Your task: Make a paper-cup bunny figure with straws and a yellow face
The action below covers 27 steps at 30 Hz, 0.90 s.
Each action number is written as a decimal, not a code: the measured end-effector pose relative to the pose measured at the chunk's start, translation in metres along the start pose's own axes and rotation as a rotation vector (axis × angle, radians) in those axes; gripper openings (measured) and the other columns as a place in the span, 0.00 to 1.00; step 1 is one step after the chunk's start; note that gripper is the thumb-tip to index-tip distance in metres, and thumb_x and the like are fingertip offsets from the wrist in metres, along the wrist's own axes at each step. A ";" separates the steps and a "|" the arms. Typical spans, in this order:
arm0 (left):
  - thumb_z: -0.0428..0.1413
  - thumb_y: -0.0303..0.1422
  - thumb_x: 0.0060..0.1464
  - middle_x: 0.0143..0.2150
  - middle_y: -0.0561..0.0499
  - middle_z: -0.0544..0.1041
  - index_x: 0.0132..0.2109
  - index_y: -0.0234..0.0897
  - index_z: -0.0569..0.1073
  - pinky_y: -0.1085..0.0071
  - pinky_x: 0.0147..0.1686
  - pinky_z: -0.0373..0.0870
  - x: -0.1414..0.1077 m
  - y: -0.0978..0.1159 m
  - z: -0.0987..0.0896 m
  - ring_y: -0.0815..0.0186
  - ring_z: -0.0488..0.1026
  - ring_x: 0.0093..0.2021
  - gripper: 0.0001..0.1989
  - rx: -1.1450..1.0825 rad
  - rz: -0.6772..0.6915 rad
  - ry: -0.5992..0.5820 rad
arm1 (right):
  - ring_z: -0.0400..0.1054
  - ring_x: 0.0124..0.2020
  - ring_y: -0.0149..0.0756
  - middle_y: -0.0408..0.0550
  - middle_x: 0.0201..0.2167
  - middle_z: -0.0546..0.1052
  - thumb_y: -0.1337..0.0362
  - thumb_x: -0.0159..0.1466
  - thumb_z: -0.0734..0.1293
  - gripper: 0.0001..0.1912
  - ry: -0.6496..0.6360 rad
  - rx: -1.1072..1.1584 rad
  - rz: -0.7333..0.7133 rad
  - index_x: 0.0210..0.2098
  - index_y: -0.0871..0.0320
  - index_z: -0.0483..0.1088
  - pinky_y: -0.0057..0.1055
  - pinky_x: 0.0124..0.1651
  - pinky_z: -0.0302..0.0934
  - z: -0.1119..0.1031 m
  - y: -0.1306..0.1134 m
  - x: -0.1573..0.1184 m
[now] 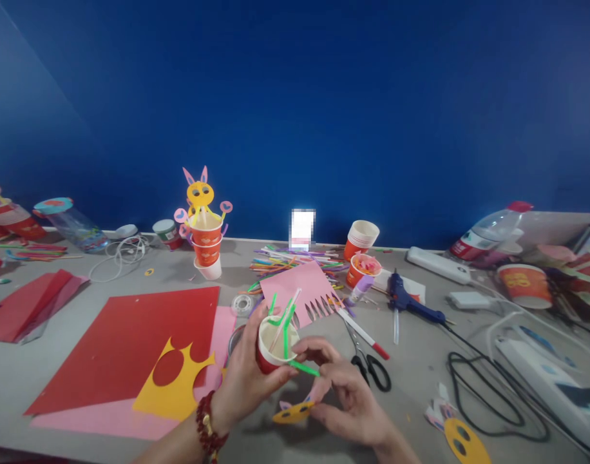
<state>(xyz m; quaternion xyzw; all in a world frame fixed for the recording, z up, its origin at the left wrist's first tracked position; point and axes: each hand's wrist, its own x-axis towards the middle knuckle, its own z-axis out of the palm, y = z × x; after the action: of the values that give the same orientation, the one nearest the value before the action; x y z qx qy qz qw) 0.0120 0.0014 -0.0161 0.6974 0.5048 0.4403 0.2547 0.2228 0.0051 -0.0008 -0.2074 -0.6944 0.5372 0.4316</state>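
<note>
Held above worktop, clamped in fingers of left hand: paper cup, green strips already set in. Clamped in fingers of right hand: yellow face cutout, ears already on, not yet joined to cup.

A craft workspace, by the look of it: a grey worktop set against a plain blue wall. Red card and a cut-out yellow sheet lie at lower left; scissors, a glue stick and a blue glue gun sit right of centre. Left of centre stands a rabbit-eared paper-cup figure. Whether it is in a home or a classroom cannot be told.
</note>
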 end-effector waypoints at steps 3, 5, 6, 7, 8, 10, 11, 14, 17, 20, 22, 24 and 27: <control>0.62 0.35 0.54 0.70 0.36 0.56 0.70 0.42 0.40 0.48 0.63 0.60 -0.002 0.001 -0.002 0.47 0.55 0.69 0.47 0.075 0.039 0.036 | 0.64 0.58 0.49 0.53 0.58 0.67 0.69 0.60 0.71 0.04 0.015 -0.005 0.001 0.32 0.54 0.76 0.47 0.60 0.59 0.000 0.002 -0.001; 0.59 0.33 0.56 0.71 0.34 0.53 0.71 0.40 0.38 0.47 0.64 0.59 -0.003 0.002 -0.003 0.47 0.51 0.71 0.46 0.114 0.086 0.045 | 0.63 0.59 0.50 0.53 0.59 0.66 0.69 0.60 0.70 0.03 0.029 -0.010 -0.001 0.32 0.54 0.76 0.48 0.61 0.58 0.000 0.003 -0.002; 0.58 0.32 0.56 0.71 0.34 0.52 0.71 0.39 0.37 0.47 0.64 0.58 -0.003 0.002 -0.004 0.47 0.50 0.71 0.46 0.126 0.104 0.040 | 0.63 0.59 0.49 0.52 0.59 0.66 0.68 0.61 0.70 0.03 0.032 -0.014 -0.001 0.33 0.54 0.76 0.47 0.61 0.58 0.000 0.003 -0.003; 0.58 0.31 0.57 0.71 0.33 0.51 0.71 0.38 0.35 0.47 0.64 0.58 -0.003 0.001 -0.004 0.47 0.49 0.71 0.47 0.132 0.115 0.030 | 0.63 0.59 0.49 0.52 0.60 0.66 0.68 0.61 0.70 0.03 0.035 -0.019 0.001 0.33 0.53 0.76 0.47 0.62 0.58 0.000 0.003 -0.003; 0.58 0.31 0.56 0.71 0.32 0.51 0.71 0.37 0.34 0.47 0.64 0.59 -0.003 0.001 -0.005 0.47 0.50 0.71 0.47 0.135 0.119 0.018 | 0.63 0.60 0.49 0.52 0.60 0.66 0.67 0.62 0.70 0.03 0.037 -0.024 0.001 0.33 0.53 0.76 0.47 0.61 0.58 -0.001 0.003 -0.003; 0.58 0.31 0.56 0.71 0.32 0.50 0.71 0.37 0.33 0.47 0.63 0.60 -0.003 0.000 -0.004 0.47 0.50 0.71 0.49 0.149 0.106 0.011 | 0.62 0.60 0.49 0.52 0.60 0.66 0.66 0.62 0.70 0.02 0.041 -0.039 -0.005 0.33 0.53 0.76 0.47 0.62 0.57 -0.001 0.004 -0.004; 0.59 0.32 0.56 0.72 0.31 0.49 0.71 0.37 0.32 0.47 0.63 0.60 -0.003 0.000 -0.004 0.47 0.50 0.71 0.49 0.162 0.104 0.019 | 0.62 0.61 0.50 0.52 0.60 0.66 0.66 0.62 0.70 0.02 0.045 -0.048 -0.006 0.33 0.53 0.76 0.47 0.62 0.57 -0.002 0.004 -0.004; 0.59 0.35 0.56 0.71 0.30 0.49 0.71 0.36 0.32 0.48 0.62 0.62 -0.004 0.000 -0.002 0.46 0.51 0.70 0.50 0.221 0.111 0.073 | 0.61 0.61 0.49 0.53 0.59 0.66 0.66 0.61 0.70 0.01 0.050 -0.071 0.001 0.33 0.53 0.75 0.45 0.61 0.58 -0.003 0.003 -0.004; 0.60 0.37 0.56 0.71 0.29 0.50 0.71 0.35 0.32 0.49 0.61 0.64 -0.005 -0.001 -0.001 0.46 0.54 0.69 0.51 0.270 0.135 0.116 | 0.62 0.61 0.49 0.53 0.59 0.67 0.65 0.61 0.70 0.01 0.056 -0.070 0.002 0.32 0.53 0.75 0.45 0.60 0.58 -0.004 0.002 -0.003; 0.60 0.39 0.55 0.71 0.28 0.50 0.71 0.34 0.33 0.49 0.60 0.65 -0.006 -0.003 -0.001 0.45 0.54 0.69 0.52 0.298 0.129 0.130 | 0.61 0.61 0.50 0.53 0.59 0.67 0.65 0.61 0.70 0.01 0.062 -0.058 -0.010 0.33 0.53 0.75 0.45 0.59 0.60 -0.004 0.001 -0.002; 0.61 0.40 0.54 0.70 0.28 0.51 0.71 0.34 0.33 0.50 0.60 0.66 -0.006 -0.003 -0.001 0.45 0.55 0.69 0.53 0.300 0.104 0.134 | 0.61 0.61 0.50 0.53 0.59 0.67 0.65 0.61 0.70 0.01 0.067 -0.063 -0.014 0.32 0.53 0.75 0.45 0.58 0.61 -0.004 0.001 -0.001; 0.63 0.40 0.53 0.70 0.29 0.54 0.71 0.35 0.33 0.50 0.59 0.67 -0.005 -0.002 -0.001 0.45 0.57 0.68 0.54 0.283 0.084 0.137 | 0.62 0.60 0.50 0.52 0.59 0.66 0.65 0.61 0.70 0.01 0.074 -0.076 -0.012 0.32 0.53 0.75 0.44 0.58 0.61 -0.004 0.002 -0.001; 0.64 0.40 0.51 0.68 0.30 0.57 0.71 0.36 0.33 0.50 0.59 0.67 -0.003 0.000 -0.002 0.46 0.61 0.66 0.56 0.250 0.086 0.138 | 0.63 0.59 0.49 0.52 0.60 0.66 0.64 0.61 0.70 0.02 0.084 -0.092 -0.019 0.31 0.53 0.75 0.43 0.57 0.61 -0.005 0.003 -0.002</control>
<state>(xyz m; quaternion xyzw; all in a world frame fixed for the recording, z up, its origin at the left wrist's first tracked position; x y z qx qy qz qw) 0.0101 -0.0017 -0.0166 0.7128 0.5416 0.4315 0.1112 0.2276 0.0074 -0.0038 -0.2426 -0.7016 0.4914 0.4555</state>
